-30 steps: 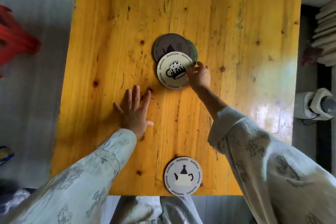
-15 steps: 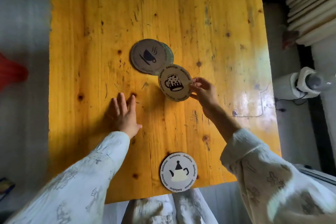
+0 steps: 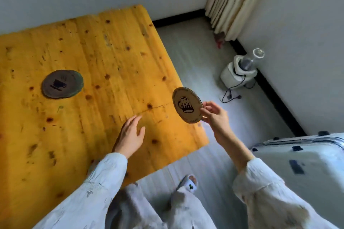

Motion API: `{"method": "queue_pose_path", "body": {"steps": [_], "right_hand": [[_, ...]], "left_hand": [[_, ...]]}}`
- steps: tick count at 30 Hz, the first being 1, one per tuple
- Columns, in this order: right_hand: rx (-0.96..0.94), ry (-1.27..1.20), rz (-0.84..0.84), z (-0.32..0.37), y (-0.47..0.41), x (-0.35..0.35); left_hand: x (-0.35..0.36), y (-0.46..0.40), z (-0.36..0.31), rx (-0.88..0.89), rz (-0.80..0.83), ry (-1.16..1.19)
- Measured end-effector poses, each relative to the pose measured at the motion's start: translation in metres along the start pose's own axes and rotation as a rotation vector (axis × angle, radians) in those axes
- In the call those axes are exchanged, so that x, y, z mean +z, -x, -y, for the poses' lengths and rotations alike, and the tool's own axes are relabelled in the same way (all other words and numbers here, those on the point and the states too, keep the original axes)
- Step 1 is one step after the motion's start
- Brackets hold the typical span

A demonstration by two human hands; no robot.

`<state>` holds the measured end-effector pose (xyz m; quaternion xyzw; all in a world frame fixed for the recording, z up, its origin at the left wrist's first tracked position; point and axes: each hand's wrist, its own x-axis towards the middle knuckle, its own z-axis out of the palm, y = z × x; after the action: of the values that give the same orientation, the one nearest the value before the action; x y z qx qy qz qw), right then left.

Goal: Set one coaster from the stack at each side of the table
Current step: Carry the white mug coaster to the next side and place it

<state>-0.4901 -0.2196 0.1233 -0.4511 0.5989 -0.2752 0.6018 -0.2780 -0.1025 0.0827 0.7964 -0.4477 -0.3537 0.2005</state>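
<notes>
My right hand (image 3: 214, 115) pinches a round pale coaster with a beer-mug drawing (image 3: 187, 105), holding it tilted in the air over the right edge of the yellow wooden table (image 3: 115, 57). Out on the table's left part lies the stack of coasters (image 3: 62, 84), a grey one with a cup drawing on top and a green rim showing beneath it. My left hand (image 3: 130, 135) hovers low over the table near its right front corner, fingers spread and nothing in it. The teapot coaster is out of view.
A white suitcase (image 3: 305, 165) stands on the floor at the right. A white appliance with a glass jar (image 3: 240, 69) and its cord sits by the wall. Curtains (image 3: 234, 0) hang in the corner. My legs and a slipper (image 3: 188, 185) show below.
My right hand has lifted the mug coaster off the stack and carried it to the table's right edge. My view has swung right, and my left hand has come off the table and moved right.
</notes>
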Motion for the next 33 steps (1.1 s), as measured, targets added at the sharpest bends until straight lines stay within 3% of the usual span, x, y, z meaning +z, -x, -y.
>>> {"method": "queue_pose_path", "body": {"steps": [6, 12, 20, 33], "right_hand": [[-0.042, 0.001, -0.155, -0.006, 0.023, -0.154], [-0.08, 0.027, -0.184, 0.008, 0.009, -0.24], [-0.049, -0.046, -0.01, 0.044, -0.067, -0.274], [-0.011, 0.104, 0.378, 0.145, -0.231, -0.26]], "left_hand": [[0.096, 0.031, -0.119, 0.112, 0.093, 0.064], [0.137, 0.009, -0.191, 0.136, 0.092, 0.083], [0.166, -0.05, -0.236, 0.045, -0.025, 0.175], [0.161, -0.165, -0.314, -0.143, -0.206, 0.326]]}}
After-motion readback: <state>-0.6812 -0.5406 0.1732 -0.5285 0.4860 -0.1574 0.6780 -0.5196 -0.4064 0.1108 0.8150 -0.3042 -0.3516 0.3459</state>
